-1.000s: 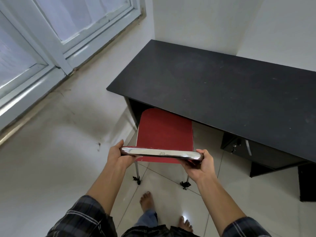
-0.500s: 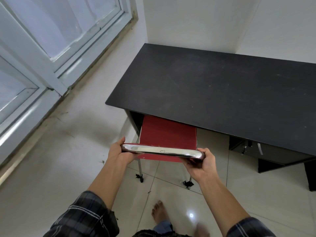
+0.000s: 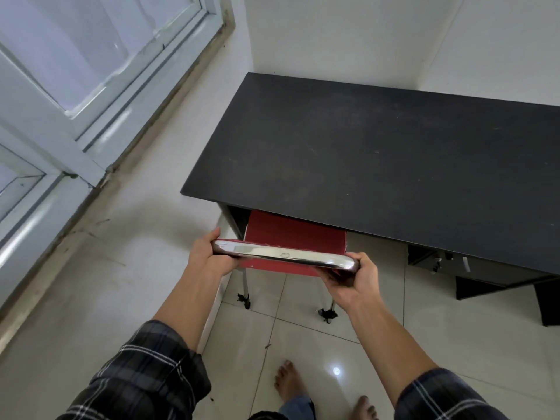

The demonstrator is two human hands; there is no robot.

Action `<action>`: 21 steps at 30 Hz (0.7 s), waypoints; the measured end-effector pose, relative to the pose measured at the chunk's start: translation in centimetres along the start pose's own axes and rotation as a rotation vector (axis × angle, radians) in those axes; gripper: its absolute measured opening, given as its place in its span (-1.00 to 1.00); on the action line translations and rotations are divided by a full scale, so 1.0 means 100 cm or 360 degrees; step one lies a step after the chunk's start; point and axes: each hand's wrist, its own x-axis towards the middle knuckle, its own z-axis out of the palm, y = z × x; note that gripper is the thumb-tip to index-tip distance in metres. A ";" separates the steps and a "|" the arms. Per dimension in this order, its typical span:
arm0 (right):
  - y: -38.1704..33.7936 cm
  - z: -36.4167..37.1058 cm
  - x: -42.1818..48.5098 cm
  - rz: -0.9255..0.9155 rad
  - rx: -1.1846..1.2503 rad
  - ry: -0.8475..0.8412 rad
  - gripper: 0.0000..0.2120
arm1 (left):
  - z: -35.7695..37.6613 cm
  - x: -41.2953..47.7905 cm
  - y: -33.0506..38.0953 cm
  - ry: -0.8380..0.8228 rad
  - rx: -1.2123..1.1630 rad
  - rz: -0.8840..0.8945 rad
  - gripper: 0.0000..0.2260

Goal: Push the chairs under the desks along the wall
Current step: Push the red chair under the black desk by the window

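Seat of red chair point(image 3: 295, 234) partly under desk point(image 3: 378, 162), at front-left corner. Its chrome back rail point(image 3: 281, 255) clasped at opposite ends, left grip point(image 3: 209, 256) and right grip point(image 3: 354, 278) curled round it. Under desk, drawer unit point(image 3: 448, 265) closed; contents unseen.

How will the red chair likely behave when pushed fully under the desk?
The red chair likely slides, not rolls: its thin legs end in small feet on glossy tile floor. The slim frame suggests it is fairly light. With left hand and right hand gripping the chrome rail high up, a snagged foot might tip it.
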 end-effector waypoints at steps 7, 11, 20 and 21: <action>0.006 0.035 0.034 -0.0002 0.0064 0.0005 -0.66 | 0.037 0.028 0.037 0.0027 0.0100 -0.0010 -0.85; 0.009 0.040 0.035 -0.0011 0.0075 0.0000 -0.66 | 0.039 0.025 0.041 0.0019 0.0122 0.0030 -0.87; 0.017 0.064 0.042 -0.0042 0.0044 0.0031 -0.86 | 0.052 0.033 0.058 0.0009 0.0170 0.0135 -0.89; 0.018 0.066 0.044 -0.0042 0.0037 0.0026 -0.86 | 0.053 0.034 0.060 0.0006 0.0175 0.0143 -0.89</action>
